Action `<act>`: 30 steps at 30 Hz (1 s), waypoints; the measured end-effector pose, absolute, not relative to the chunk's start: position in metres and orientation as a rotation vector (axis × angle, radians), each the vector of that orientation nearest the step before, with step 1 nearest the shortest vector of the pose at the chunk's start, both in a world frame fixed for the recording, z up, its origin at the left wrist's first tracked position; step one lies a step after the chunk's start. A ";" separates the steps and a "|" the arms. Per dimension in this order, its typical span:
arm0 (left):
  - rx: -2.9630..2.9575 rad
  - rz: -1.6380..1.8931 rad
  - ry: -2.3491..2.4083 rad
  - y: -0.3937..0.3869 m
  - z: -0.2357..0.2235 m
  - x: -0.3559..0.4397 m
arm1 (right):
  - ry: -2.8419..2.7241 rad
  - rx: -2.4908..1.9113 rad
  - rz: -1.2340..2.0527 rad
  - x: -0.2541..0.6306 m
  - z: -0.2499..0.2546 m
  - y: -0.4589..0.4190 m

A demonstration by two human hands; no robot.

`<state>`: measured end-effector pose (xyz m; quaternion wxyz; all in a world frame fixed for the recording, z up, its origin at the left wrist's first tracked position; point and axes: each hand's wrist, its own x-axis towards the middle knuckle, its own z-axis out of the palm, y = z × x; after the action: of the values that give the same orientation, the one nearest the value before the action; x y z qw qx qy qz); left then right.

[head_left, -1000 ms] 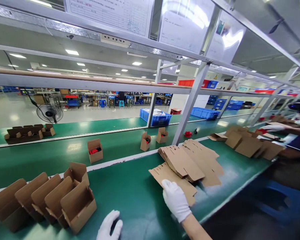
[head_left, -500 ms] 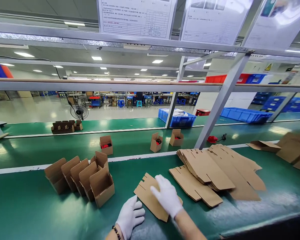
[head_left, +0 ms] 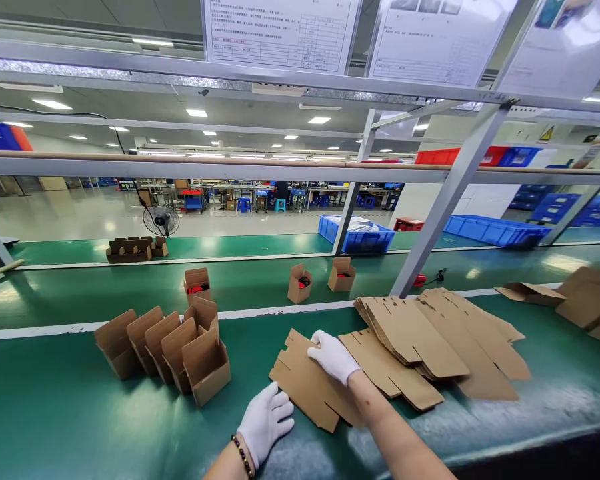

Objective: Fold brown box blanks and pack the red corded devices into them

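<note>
A flat brown cardboard box blank (head_left: 307, 385) lies on the green bench in front of me, its slotted end pointing away. At its far right edge, my right hand (head_left: 334, 357) in a white glove has its fingers curled over the board. My left hand (head_left: 267, 420), also gloved, rests by the blank's near left edge with the fingers apart; its fingertips come close to the board. To the right is a pile of flat box blanks (head_left: 410, 333). On the left stands a row of folded open boxes (head_left: 207, 370), lids up.
Beyond the white strip, small boxes (head_left: 300, 285) with red and black items stand on a green belt (head_left: 250, 293). A slanted metal post (head_left: 430, 220) rises behind the pile. Blue bins (head_left: 355, 235) sit farther back. More cardboard (head_left: 587, 297) lies at far right.
My right hand has moved away from me to the blank's far edge, and more of the board shows spread out. My left hand barely moved. The boxes on the belt have shifted left.
</note>
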<state>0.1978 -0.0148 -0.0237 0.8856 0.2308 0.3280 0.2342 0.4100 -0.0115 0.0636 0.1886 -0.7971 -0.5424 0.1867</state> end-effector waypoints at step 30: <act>1.008 1.156 0.988 -0.083 0.024 0.108 | -1.032 -1.303 0.981 0.249 -0.024 -0.117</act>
<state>0.1076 -0.0825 0.0236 0.6122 0.4368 0.4281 0.5011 0.2487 -0.1173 -0.0240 0.5694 -0.5548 -0.4397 0.4179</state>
